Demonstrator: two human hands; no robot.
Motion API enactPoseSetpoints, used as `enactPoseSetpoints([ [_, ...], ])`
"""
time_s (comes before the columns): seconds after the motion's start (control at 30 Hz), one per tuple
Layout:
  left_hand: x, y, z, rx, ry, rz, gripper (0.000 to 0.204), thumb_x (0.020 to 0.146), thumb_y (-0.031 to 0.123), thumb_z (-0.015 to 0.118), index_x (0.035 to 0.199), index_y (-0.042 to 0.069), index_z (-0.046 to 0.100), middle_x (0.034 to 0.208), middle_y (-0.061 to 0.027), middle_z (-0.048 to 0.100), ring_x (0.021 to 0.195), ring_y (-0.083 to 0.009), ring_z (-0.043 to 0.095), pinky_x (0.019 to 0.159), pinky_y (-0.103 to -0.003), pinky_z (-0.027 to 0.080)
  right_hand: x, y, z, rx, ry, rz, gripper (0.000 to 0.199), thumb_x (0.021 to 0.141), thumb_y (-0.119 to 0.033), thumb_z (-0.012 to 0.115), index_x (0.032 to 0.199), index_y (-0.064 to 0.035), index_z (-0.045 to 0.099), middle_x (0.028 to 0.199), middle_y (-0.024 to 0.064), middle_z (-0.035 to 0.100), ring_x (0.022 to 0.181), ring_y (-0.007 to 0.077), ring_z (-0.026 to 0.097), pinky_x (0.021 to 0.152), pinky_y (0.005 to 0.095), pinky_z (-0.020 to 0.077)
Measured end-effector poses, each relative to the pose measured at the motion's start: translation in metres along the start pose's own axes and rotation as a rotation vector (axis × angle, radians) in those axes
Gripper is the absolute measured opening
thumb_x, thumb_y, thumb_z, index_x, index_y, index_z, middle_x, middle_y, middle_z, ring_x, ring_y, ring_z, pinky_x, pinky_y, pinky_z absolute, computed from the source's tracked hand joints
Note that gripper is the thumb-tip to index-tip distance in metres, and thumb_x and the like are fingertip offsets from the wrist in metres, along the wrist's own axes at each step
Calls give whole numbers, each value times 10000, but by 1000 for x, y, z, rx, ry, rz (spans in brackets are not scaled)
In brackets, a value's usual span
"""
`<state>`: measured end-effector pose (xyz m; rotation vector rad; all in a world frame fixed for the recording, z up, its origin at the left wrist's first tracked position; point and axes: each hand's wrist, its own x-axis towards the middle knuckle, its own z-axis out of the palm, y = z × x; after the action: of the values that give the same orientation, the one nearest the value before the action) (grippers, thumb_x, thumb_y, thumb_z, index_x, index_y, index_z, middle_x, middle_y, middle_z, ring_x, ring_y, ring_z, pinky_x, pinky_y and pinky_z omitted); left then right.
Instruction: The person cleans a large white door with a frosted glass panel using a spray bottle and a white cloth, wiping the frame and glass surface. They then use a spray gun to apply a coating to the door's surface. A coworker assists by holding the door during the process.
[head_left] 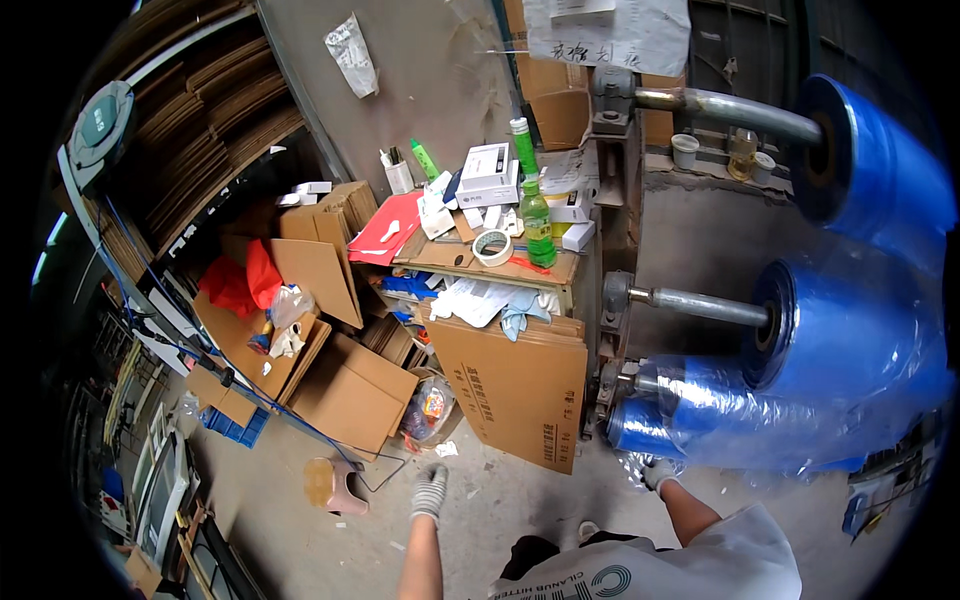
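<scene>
Right hand (657, 472), gloved, grasps the loose edge of blue plastic film (730, 440) beneath the lowest roll (640, 425), whose long axis runs left to right. Left hand (430, 492), gloved and released, hangs well apart beside the leaning cardboard sheets (515, 385).

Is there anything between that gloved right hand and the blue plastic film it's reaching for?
Nothing visible stands in the way. The right hand, in a striped work glove, is already at the loose clear-blue film hanging from the lowest roll. The left hand hangs free over the floor, near the leaning cardboard sheets.
</scene>
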<state>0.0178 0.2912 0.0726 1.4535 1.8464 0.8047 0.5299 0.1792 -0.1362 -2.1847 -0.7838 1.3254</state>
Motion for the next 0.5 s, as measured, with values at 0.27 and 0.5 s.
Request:
enactPoseSetpoints([
  [0.27,256,235,-60,145,196,343,556,833,447,611,1111,-35,596,1051,-221,642,982,-324,624,875,-361,467,50,-114,59,59,-28,-190,223,889,-220,564,955,-18,631,698,79,642,496,148,532,462,291,434],
  [0.5,459,430,-34,341,115,353,725,775,670,533,1003,-10,632,985,-255,635,975,-365,605,875,-431,445,1,-136,89,287,-63,279,249,867,-164,551,978,55,591,701,133,640,465,183,537,408,328,426],
])
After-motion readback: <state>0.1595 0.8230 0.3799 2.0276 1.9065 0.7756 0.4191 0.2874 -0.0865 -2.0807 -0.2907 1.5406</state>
